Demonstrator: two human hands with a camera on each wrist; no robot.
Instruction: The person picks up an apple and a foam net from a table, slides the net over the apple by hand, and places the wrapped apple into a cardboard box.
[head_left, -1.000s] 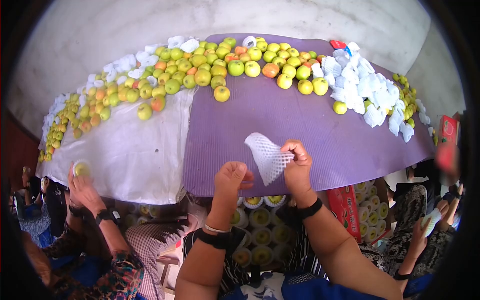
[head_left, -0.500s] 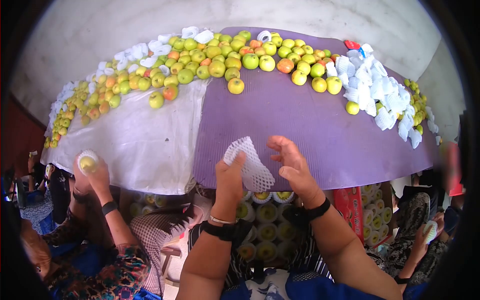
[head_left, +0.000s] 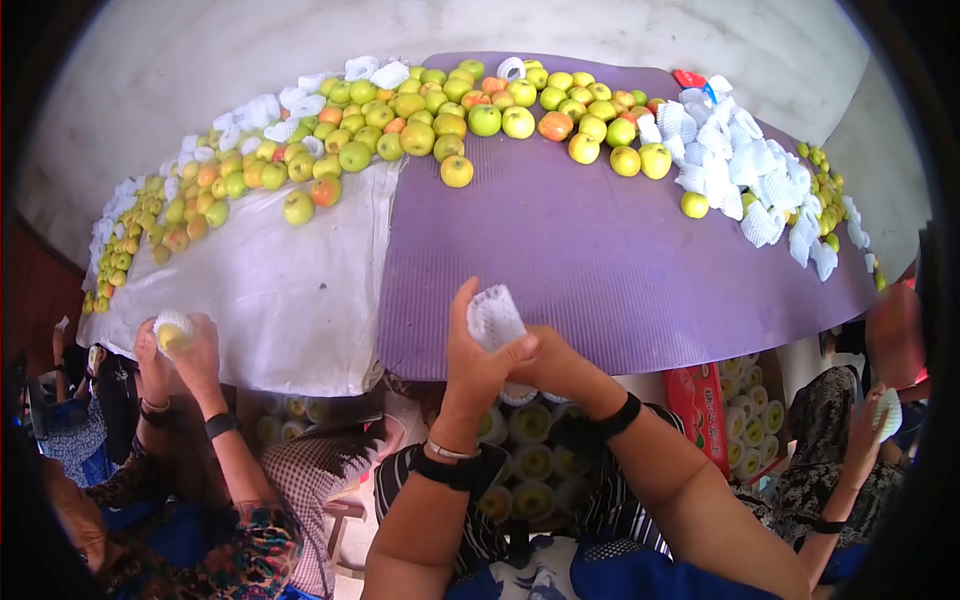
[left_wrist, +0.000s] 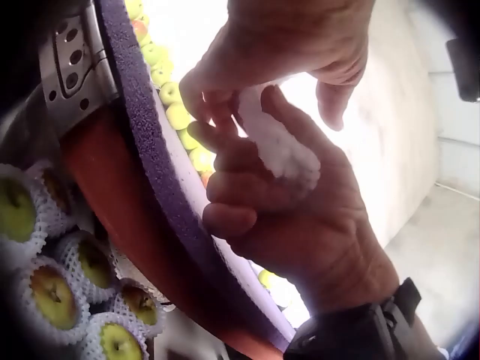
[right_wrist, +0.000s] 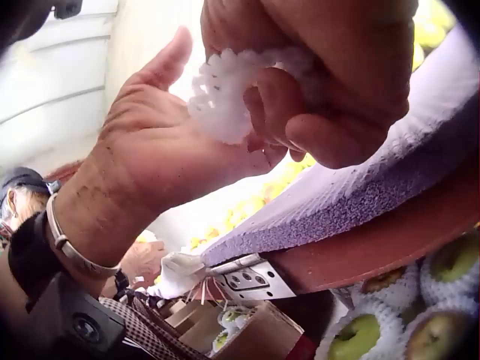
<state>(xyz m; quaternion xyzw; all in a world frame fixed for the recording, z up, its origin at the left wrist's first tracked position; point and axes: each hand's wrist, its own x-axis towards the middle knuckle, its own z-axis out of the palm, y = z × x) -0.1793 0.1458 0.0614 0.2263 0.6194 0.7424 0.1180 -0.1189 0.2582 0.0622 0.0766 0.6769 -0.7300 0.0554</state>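
Note:
A white foam fruit net (head_left: 495, 315) stands bunched between the two hands, above the near edge of the purple mat (head_left: 530, 235). The left hand (head_left: 474, 352) lies against it with the palm and thumb spread, as the right wrist view shows. Curled fingers of the right hand (head_left: 558, 366) grip the net from the other side; in the left wrist view the net (left_wrist: 285, 154) runs along that hand's palm. Where the hands overlap, some fingertips are hidden. Beyond them, loose green-yellow apples (head_left: 485, 120) line the back of the mat.
White foam nets (head_left: 755, 160) are heaped at the back right. A pale sheet (head_left: 290, 260) covers the left part of the table. Below the edge are netted apples (left_wrist: 52, 296) in rows and a red carton (head_left: 697, 415). Another person's hands (head_left: 190, 355) hold a netted apple at left.
The net first hung from the right hand, then passed to the left. Now the right hand has come across to the left hand and grips the net against it. The camera view shifted slightly.

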